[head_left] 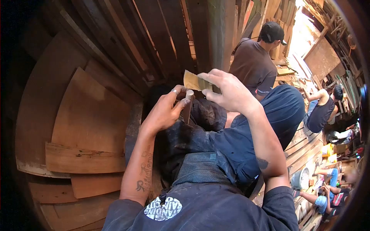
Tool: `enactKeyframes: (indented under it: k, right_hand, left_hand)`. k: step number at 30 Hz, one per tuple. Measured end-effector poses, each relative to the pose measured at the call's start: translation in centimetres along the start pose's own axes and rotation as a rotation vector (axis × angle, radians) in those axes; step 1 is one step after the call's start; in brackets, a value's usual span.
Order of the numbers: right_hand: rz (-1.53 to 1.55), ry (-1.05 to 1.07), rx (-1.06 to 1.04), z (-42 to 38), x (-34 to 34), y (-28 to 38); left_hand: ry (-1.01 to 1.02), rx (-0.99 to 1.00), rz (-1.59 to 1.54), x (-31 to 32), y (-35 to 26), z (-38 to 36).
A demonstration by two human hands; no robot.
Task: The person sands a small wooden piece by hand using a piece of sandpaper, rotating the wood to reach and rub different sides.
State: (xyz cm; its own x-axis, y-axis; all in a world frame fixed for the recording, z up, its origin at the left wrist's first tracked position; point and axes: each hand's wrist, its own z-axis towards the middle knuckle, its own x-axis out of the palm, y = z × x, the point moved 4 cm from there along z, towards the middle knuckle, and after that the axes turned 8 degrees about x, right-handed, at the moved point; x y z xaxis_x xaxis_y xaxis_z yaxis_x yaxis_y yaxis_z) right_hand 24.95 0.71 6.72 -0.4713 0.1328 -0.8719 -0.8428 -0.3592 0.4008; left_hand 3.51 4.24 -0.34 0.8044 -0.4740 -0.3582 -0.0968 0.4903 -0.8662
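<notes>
A slim piece of wood with a rounded end (189, 93) stands up above my lap. My left hand (163, 109), with a ring on one finger, is closed around it, thumb against its side. Pinched between the thumb and fingers of my right hand (231, 90) is a yellowish-brown sheet of sandpaper (191, 80), slightly curved. The sheet's free end sits just above the rounded tip of the wood. Behind both hands are my bent legs in dark trousers (246, 138).
Large plywood sheets (88, 115) lean at the left, and upright dark planks (169, 34) form a wall in front. A person in a cap (254, 57) sits close by, back turned. Farther right are other people, a bucket (300, 179) and stacked lumber (323, 57).
</notes>
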Motion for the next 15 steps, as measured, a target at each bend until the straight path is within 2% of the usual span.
enactKeyframes:
  k: [3,5,8,12,14,15]
  right_hand:
    - [0.298,0.052,-0.057,0.2,-0.9,2.8]
    - [0.170,0.081,-0.037,0.2,0.1,2.2]
    - [-0.072,0.037,0.056,0.1,1.0,-0.9]
    - [0.277,0.069,-0.029,0.2,-0.9,2.4]
    - [0.200,0.127,-0.040,0.2,-0.1,2.2]
    - [0.161,0.149,-0.043,0.2,0.3,1.8]
  left_hand:
    - [0.032,-0.072,-0.005,0.0,-0.4,-0.1]
    - [0.081,-0.099,0.078,-0.2,0.3,-0.2]
    - [0.023,0.074,0.056,-0.2,0.1,-0.1]
    - [0.065,-0.085,-0.018,0.2,-0.1,0.0]
    - [0.134,-0.158,0.041,0.0,0.1,-0.3]
    - [0.093,-0.092,0.033,0.0,0.1,-0.3]
